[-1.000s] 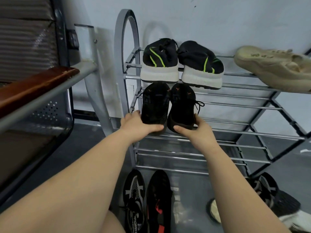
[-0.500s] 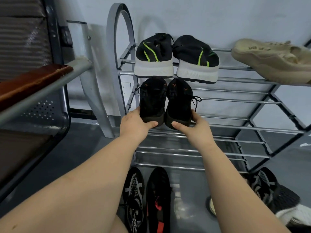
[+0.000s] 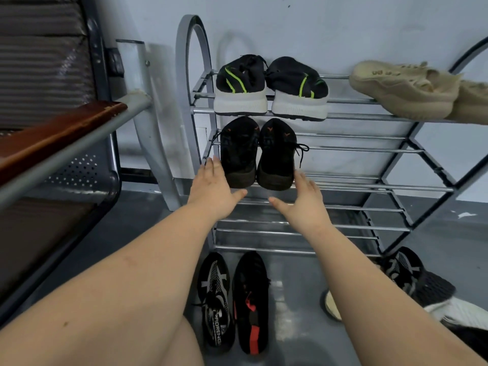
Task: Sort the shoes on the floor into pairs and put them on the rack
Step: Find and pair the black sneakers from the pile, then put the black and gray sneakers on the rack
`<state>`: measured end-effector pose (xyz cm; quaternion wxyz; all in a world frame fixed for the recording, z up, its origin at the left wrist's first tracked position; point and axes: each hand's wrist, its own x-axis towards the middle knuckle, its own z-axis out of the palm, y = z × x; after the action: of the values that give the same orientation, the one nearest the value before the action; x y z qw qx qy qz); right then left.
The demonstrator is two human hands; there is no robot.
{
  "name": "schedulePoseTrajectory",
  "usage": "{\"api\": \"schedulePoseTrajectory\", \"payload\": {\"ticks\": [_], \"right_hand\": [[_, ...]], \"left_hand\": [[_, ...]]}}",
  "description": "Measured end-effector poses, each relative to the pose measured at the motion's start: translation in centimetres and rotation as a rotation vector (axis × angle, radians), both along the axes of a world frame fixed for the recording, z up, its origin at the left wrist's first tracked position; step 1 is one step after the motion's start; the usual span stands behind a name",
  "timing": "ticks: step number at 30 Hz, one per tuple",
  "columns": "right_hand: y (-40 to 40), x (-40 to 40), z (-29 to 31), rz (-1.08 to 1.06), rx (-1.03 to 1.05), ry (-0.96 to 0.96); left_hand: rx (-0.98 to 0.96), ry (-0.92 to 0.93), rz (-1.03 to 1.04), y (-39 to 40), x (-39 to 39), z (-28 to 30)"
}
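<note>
We are crouched at the grey tubular metal rack (image 3: pixel 343 147), and the pair of black lace-up trainers with orange flecks (image 3: pixel 257 151) sits on its second shelf, side by side, heels toward us, toes toward the wall. Their long axes run straight away from us, across the rails.

Our left hand (image 3: pixel 214 188) is at the outer side of the left trainer's heel, fingers straight and spread, thumb reaching under toward the sole edge. Our right hand (image 3: pixel 303 199) mirrors it at the right trainer's heel, fingers loose and extended, thumb pointing inward. Neither hand is curled round anything; whether the fingertips touch the heels or stand just off them, we cannot tell. The trainers lie directly ahead of and just above both sets of fingers, each hand equally near its own shoe.

Above, a pair of black knit shoes with green stripes and white soles (image 3: pixel 269 91) is shelved, with beige foam shoes (image 3: pixel 406 88) to the right.

So this pair looks placed, and the coming move, we judge, turns downward. Below our forearms, on the floor just in front of the rack, lie a black trainer with white pattern (image 3: pixel 215 299) and a black trainer with red marks (image 3: pixel 250 302), lengthwise toward the rack, nearer our left hand. These two do not match. More dark shoes (image 3: pixel 420 281) lie to the right.
</note>
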<state>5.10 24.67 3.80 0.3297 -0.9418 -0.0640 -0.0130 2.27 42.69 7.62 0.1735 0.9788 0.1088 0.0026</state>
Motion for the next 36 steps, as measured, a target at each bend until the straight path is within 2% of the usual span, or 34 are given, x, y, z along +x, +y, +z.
{"api": "schedulePoseTrajectory", "payload": {"ticks": [3,6,11,17,28,36], "right_hand": [[-1.1,-2.5,0.3,0.056,-0.229,0.065],[-2.6,-5.0,0.3,0.093,-0.376,0.107],[-5.9,-8.4,-0.1,0.083,-0.465,0.215],[-10.9,-12.3,-0.9,0.050,-0.536,0.334],[-23.9,-14.7,3.9,0.067,-0.862,0.275],[-33.1,-14.9,4.3,0.052,-0.943,0.342]], "left_hand": [[0.162,-0.053,-0.134,-0.9,-1.7,0.8],[0.235,-0.001,-0.299,-2.8,-3.4,1.0],[0.320,0.135,-0.525,-7.2,-5.8,-0.1],[0.492,0.139,-0.764,-12.3,-8.1,-0.9],[0.645,0.087,-0.913,-19.8,-9.2,-2.3],[0.594,0.174,-0.935,-26.4,-8.1,-5.8]]}}
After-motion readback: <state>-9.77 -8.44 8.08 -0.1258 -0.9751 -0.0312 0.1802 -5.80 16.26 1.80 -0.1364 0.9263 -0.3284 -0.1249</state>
